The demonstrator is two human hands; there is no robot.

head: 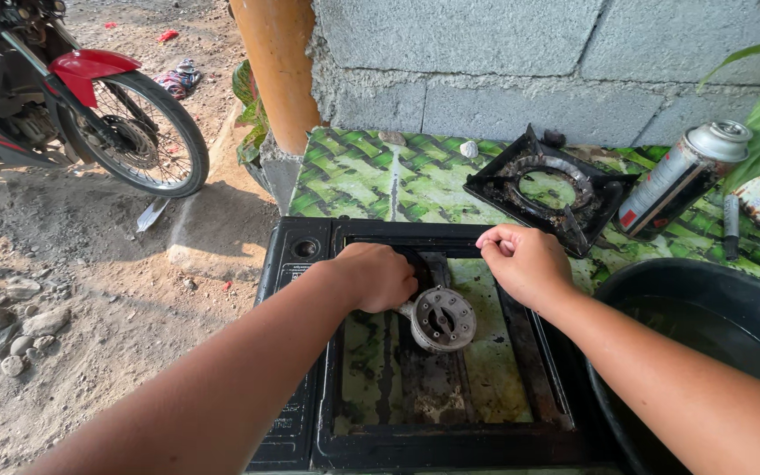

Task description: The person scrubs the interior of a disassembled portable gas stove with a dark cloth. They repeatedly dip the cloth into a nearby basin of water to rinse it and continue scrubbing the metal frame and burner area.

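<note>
Both hands work inside the gutted black stove frame (296, 352) in the head view. Left hand (378, 277) is closed in a fist just behind the round metal burner head (441, 318), knuckles up — whether it grips the burner's neck I cannot tell. Right hand (525, 261) is curled, its fingertips pinched together at the frame's back rail; what they pinch is hidden.

By my reading, the burner is being seated or freed at the middle of the frame, with the trivet (549, 189) lying off on the green woven-pattern table (354, 176). Any shift of the burner calls for a steady hold at its neck.

Room is tight on the right — black basin (705, 290) touches the frame, and a gas canister (681, 176) lies beyond it. Leftward the table edge drops to dirt, a motorcycle (90, 105) parked well apart.
</note>
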